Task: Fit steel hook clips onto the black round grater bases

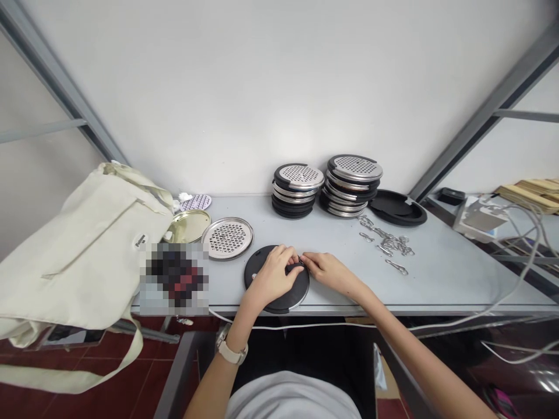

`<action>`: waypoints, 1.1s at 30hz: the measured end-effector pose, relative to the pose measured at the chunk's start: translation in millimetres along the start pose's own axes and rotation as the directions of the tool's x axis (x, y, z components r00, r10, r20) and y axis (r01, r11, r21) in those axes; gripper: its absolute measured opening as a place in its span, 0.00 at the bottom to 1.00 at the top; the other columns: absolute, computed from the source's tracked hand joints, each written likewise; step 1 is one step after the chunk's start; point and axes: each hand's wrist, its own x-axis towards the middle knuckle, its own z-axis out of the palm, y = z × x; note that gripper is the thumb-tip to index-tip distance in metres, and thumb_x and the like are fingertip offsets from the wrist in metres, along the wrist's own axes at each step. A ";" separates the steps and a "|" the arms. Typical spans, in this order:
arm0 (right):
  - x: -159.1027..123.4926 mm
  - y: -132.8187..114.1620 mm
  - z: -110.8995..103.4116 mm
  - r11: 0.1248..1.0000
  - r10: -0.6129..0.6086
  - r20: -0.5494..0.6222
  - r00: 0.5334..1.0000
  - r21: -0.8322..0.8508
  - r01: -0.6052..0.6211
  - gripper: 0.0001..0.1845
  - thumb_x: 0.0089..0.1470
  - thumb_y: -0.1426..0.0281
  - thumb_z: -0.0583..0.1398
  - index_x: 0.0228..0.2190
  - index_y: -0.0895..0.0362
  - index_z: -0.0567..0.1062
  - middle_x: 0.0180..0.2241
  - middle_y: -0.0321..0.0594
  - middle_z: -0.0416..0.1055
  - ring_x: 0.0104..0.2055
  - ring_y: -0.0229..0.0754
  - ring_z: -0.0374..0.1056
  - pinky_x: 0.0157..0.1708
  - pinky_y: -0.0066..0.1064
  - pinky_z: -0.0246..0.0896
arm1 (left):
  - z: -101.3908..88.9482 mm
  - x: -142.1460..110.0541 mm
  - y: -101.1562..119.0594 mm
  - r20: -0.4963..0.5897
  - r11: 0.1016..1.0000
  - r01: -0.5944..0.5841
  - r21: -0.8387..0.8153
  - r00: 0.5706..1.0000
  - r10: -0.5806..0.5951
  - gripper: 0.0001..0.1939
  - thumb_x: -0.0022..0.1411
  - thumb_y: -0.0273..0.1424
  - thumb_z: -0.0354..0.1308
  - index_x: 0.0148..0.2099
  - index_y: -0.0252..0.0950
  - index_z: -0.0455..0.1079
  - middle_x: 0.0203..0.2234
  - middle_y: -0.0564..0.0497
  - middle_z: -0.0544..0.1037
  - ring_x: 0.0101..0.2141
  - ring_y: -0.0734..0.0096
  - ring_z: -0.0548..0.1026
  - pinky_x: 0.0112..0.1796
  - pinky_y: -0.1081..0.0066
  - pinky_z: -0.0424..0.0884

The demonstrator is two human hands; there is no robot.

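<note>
Lying near: black disc (283, 298), touched by left hand (276, 274), clamping unclear; rim pinched by right hand (324, 269). Metal clips (395, 242) are scattered right.

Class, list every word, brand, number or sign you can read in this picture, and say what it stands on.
Bag, oval label: dark lettering, too small and blurred to read.
Purple disc: printed marks, too small to tell whether letters.
No text is clearly readable.
</note>
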 end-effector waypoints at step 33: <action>-8.5 8.0 0.2 0.995 -0.057 -0.005 0.998 0.081 0.057 0.20 0.62 0.62 0.44 0.22 0.56 0.62 0.20 0.32 0.62 0.23 0.35 0.56 0.27 0.27 0.48 | -2.4 0.6 -0.2 -0.007 0.999 -0.007 -0.051 1.000 0.007 0.03 0.58 0.27 0.55 0.34 0.37 0.63 0.32 0.52 0.67 0.36 0.68 0.67 0.40 0.67 0.66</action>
